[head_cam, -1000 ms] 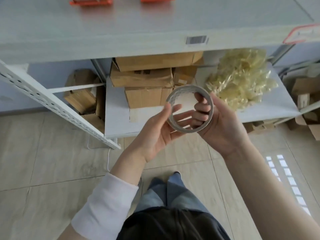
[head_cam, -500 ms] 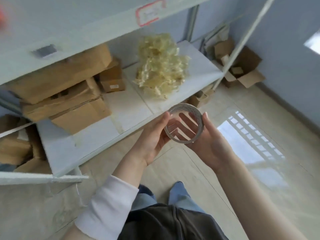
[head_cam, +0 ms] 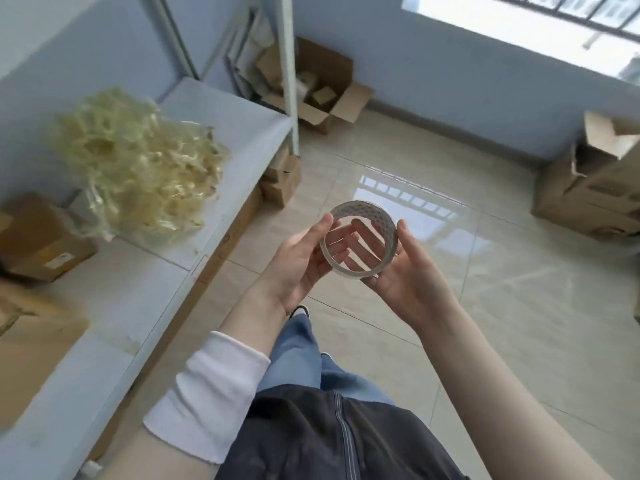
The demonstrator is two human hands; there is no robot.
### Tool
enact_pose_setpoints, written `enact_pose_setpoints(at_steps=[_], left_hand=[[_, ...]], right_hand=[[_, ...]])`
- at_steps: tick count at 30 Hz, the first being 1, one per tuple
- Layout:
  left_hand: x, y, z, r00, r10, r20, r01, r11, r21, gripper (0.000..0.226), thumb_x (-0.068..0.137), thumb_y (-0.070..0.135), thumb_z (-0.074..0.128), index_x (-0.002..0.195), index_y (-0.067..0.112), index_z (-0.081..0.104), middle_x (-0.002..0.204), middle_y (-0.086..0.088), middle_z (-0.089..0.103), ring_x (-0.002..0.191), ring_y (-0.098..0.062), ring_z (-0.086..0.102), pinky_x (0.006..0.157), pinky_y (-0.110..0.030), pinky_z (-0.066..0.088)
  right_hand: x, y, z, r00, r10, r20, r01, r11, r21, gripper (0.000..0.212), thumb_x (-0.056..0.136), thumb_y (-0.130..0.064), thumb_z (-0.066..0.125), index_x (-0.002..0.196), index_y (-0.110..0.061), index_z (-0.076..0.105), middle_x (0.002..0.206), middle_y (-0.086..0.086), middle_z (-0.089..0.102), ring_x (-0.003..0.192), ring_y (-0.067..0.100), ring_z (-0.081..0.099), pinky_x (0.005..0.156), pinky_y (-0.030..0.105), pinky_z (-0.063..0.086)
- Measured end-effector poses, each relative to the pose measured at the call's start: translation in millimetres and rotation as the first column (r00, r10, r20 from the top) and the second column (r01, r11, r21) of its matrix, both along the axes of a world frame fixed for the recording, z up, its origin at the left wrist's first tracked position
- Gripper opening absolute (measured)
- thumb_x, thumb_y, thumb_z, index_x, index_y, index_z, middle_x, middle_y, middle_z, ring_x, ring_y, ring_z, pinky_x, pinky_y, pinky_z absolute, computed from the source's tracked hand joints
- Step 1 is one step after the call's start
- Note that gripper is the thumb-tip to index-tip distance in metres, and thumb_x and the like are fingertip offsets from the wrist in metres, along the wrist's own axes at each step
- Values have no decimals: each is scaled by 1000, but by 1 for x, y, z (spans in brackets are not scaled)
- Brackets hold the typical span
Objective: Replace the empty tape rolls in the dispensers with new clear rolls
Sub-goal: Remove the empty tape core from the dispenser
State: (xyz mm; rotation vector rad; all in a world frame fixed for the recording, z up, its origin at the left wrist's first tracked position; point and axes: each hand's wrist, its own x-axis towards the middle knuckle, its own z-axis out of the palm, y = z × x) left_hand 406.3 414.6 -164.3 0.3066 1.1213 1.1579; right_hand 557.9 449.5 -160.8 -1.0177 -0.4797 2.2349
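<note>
I hold a thin tape roll, a pale ring with a dotted pattern on its outside and a hollow middle, in front of my chest above the tiled floor. My left hand grips its left rim with thumb on top and fingers reaching through the hole. My right hand cups it from the right and below, thumb against the right rim. No tape dispenser is in view.
A white metal shelf runs along my left, carrying a heap of yellowish plastic bags and brown cartons. Open cardboard boxes sit in the far corner and at the right wall. Glossy tiled floor lies ahead.
My view has swung to the right, away from the shelf toward the open floor and window wall. Both hands keep hold of the tape roll, which has tilted a little.
</note>
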Motion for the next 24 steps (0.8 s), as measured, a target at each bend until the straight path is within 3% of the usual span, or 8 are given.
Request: enact_pose_setpoints(at_steps=[2, 5, 9, 17, 20, 24], left_hand=[[0, 22, -2, 999, -50, -2, 50, 999, -5, 42, 92, 30, 48, 121, 1, 54, 112, -10, 67, 92, -14, 67, 82, -24, 54], [-8, 58, -4, 993, -114, 4, 114, 993, -1, 45, 93, 30, 48, 126, 0, 51, 117, -12, 65, 96, -16, 65, 84, -24, 54], [-20, 108, -6, 981, -194, -1, 194, 981, -2, 44, 93, 31, 48, 126, 1, 52, 124, -14, 63, 107, -20, 62, 93, -29, 49], [-15, 198, -7, 954, -300, 28, 300, 954, -7, 41, 93, 29, 48, 123, 1, 52, 118, -13, 64, 107, -22, 61, 89, -28, 51], [-5, 236, -6, 943, -332, 39, 332, 943, -9, 34, 93, 28, 47, 116, 4, 55, 116, -12, 65, 105, -21, 62, 86, -26, 52], [12, 292, -4, 936, -352, 15, 352, 936, 0, 43, 93, 28, 47, 125, -1, 50, 117, -13, 64, 107, -23, 61, 87, -27, 52]], right_hand=[[1, 16, -4, 999, -34, -11, 34, 999, 12, 47, 72, -48, 60, 104, -15, 70, 105, 4, 72, 97, 17, 68, 82, 30, 54], [-4, 44, -10, 997, -75, -28, 76, 997, 26, 72, 57, -49, 78, 117, -12, 63, 115, 7, 67, 103, 19, 65, 85, 30, 53], [-13, 83, -14, 989, -143, -34, 144, 989, 28, 87, 55, -46, 81, 129, -9, 53, 123, 9, 61, 111, 21, 59, 84, 29, 54], [-8, 154, -20, 958, -272, -92, 275, 961, 21, 56, 55, -41, 81, 103, -16, 70, 105, 4, 72, 96, 16, 68, 81, 28, 55], [2, 188, -23, 954, -288, -86, 290, 957, 20, 54, 58, -41, 79, 104, -15, 70, 105, 5, 72, 96, 16, 68, 83, 29, 54], [20, 239, -18, 940, -333, -74, 336, 941, 33, 41, 74, -38, 64, 108, -16, 66, 106, 3, 71, 97, 15, 66, 84, 29, 52]])
